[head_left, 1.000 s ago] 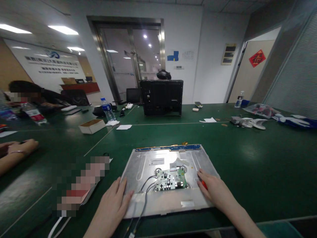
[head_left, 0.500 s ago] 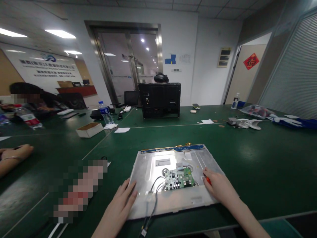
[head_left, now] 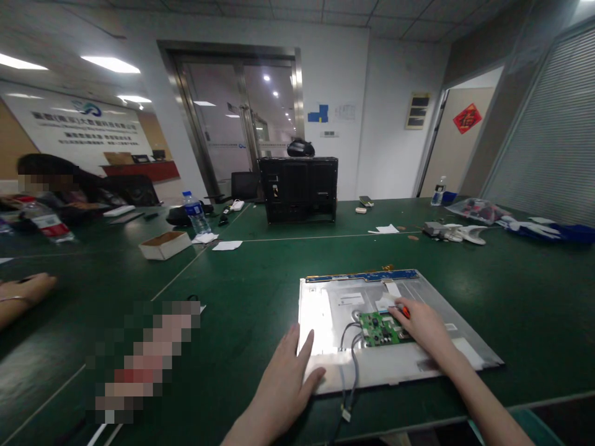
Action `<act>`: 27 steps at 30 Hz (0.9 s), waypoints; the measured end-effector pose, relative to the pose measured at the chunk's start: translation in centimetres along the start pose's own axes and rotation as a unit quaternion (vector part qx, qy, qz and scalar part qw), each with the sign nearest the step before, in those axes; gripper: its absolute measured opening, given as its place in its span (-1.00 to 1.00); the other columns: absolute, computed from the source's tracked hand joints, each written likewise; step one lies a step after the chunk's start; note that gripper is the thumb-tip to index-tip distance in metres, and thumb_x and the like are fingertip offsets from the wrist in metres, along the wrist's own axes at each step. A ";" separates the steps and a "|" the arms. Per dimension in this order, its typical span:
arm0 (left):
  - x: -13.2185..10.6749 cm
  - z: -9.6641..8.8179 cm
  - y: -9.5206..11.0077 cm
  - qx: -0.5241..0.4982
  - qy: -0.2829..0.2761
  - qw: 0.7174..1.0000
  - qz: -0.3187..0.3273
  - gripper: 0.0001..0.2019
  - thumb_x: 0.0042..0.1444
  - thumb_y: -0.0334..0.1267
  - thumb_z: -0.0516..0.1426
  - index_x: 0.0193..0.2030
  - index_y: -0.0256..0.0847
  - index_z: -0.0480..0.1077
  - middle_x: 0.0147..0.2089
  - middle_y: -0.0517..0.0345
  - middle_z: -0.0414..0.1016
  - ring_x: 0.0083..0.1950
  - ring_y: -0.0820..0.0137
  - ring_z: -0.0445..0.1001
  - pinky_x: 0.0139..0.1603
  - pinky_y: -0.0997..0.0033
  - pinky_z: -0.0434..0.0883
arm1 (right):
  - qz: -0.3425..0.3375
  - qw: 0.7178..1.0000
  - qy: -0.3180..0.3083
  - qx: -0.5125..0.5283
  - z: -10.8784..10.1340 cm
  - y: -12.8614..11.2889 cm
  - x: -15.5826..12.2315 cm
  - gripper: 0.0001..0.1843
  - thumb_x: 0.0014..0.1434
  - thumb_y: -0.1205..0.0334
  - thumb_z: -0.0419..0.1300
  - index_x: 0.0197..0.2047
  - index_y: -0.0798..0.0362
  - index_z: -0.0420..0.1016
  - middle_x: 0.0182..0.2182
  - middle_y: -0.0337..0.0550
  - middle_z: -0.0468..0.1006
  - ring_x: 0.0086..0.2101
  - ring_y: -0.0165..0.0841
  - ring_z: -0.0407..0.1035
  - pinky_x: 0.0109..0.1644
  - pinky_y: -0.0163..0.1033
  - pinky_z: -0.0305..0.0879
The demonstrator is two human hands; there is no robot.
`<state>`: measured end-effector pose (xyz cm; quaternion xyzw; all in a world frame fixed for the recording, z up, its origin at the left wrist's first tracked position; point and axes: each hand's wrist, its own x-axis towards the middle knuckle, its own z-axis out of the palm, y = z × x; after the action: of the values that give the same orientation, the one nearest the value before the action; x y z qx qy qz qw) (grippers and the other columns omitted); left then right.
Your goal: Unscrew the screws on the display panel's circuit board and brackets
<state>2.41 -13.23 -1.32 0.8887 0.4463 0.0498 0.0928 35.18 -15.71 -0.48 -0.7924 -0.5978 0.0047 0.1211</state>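
A silvery flat display panel [head_left: 325,322] lies back side up on the green table in front of me. A green circuit board [head_left: 379,328] is mounted on it, and dark cables [head_left: 355,359] run from the board over the near edge. My left hand [head_left: 290,378] rests against the panel's left edge, fingers spread. Over the board's upper right side is my right hand [head_left: 423,325], closed around a small red-and-black tool [head_left: 405,311]. Most of that tool is hidden by the fingers. Just above the board, a white flat ribbon cable [head_left: 393,288] shows near my fingertips.
A black monitor housing [head_left: 300,189] stands at the back. White gloves [head_left: 458,233] lie to the right. On the left are an open box [head_left: 165,245], a water bottle [head_left: 195,212] and a pixelated strip [head_left: 149,359]. Another person's hand [head_left: 30,291] rests at the far left.
The panel has shifted to the right and turned slightly, my left hand moving with it. My right hand has gone from the panel's right side to the board's upper edge.
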 end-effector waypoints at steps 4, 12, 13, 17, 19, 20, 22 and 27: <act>1.3 -0.1 1.9 -0.007 -0.031 0.999 0.005 -0.35 0.33 0.03 0.00 0.42 -0.37 0.16 0.47 -0.38 0.00 0.48 -0.13 -0.02 0.41 -0.16 0.11 | -0.005 1.000 0.004 -0.002 0.4 2.3 0.1 -0.71 0.34 0.10 0.07 -0.14 0.02 0.59 -0.22 -0.03 0.68 -0.21 -0.10 0.56 -0.20 -0.18 0.36; 2.2 -0.6 4.1 -0.009 -0.068 0.998 -0.005 -0.33 0.34 0.01 -0.02 0.44 -0.41 0.11 0.48 -0.41 -0.09 0.49 -0.13 -0.08 0.44 -0.13 0.03 | -0.044 0.999 0.014 -0.019 0.3 5.4 -0.3 -0.77 0.34 0.20 0.01 -0.20 -0.04 0.50 -0.25 -0.09 0.67 -0.27 -0.17 0.55 -0.26 -0.21 0.32; 2.2 -0.6 4.3 -0.010 -0.068 0.998 -0.007 -0.34 0.34 0.00 -0.02 0.44 -0.42 0.11 0.48 -0.41 -0.09 0.49 -0.13 -0.08 0.45 -0.12 0.02 | -0.045 0.999 0.002 -0.026 0.2 5.7 -0.2 -0.75 0.35 0.20 -0.01 -0.20 -0.03 0.49 -0.24 -0.08 0.66 -0.27 -0.17 0.55 -0.25 -0.20 0.33; 2.7 -0.5 5.2 -0.022 -0.070 0.997 -0.009 -0.33 0.33 -0.01 0.00 0.45 -0.40 0.09 0.49 -0.37 -0.07 0.50 -0.11 -0.10 0.46 -0.10 0.00 | -0.045 0.997 -0.032 -0.059 -0.2 6.9 0.0 -0.71 0.38 0.24 -0.07 -0.14 -0.01 0.49 -0.18 -0.05 0.66 -0.23 -0.17 0.56 -0.22 -0.19 0.36; 3.0 -0.4 5.6 -0.032 -0.068 0.997 -0.010 -0.33 0.32 -0.02 0.01 0.45 -0.40 0.09 0.49 -0.35 -0.07 0.50 -0.11 -0.11 0.46 -0.09 -0.01 | -0.033 0.995 -0.038 -0.083 -0.3 7.8 0.2 -0.69 0.39 0.26 -0.08 -0.10 -0.01 0.50 -0.13 -0.03 0.64 -0.20 -0.16 0.56 -0.21 -0.18 0.37; 3.1 -0.3 5.8 -0.038 -0.066 0.997 -0.010 -0.33 0.32 -0.02 0.01 0.44 -0.39 0.09 0.49 -0.33 -0.08 0.50 -0.11 -0.11 0.46 -0.09 -0.01 | -0.020 0.994 -0.043 -0.101 -0.4 8.4 0.3 -0.67 0.39 0.26 -0.09 -0.11 0.01 0.50 -0.14 0.00 0.64 -0.21 -0.15 0.56 -0.21 -0.17 0.38; 3.5 0.1 6.2 -0.051 -0.057 0.997 -0.011 -0.34 0.32 -0.01 0.00 0.44 -0.39 0.10 0.50 -0.32 -0.10 0.51 -0.11 -0.13 0.47 -0.10 -0.02 | -0.014 0.990 -0.043 -0.133 -0.4 9.5 0.7 -0.65 0.41 0.25 -0.11 -0.12 0.04 0.51 -0.13 0.04 0.62 -0.23 -0.15 0.57 -0.23 -0.17 0.38; 4.6 1.5 7.2 -0.088 -0.042 0.995 0.019 -0.26 0.33 0.11 -0.05 0.46 -0.43 0.04 0.51 -0.36 -0.16 0.51 -0.13 -0.18 0.47 -0.10 -0.07 | -0.015 0.986 -0.008 -0.167 -0.7 12.5 3.0 -0.70 0.36 0.27 -0.06 -0.18 0.08 0.51 -0.17 0.07 0.61 -0.29 -0.14 0.56 -0.31 -0.16 0.37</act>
<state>11.04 -13.89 -1.30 0.8866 0.4191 0.0537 0.1882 47.91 -16.21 -1.87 -0.7925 -0.6029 -0.0902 -0.0177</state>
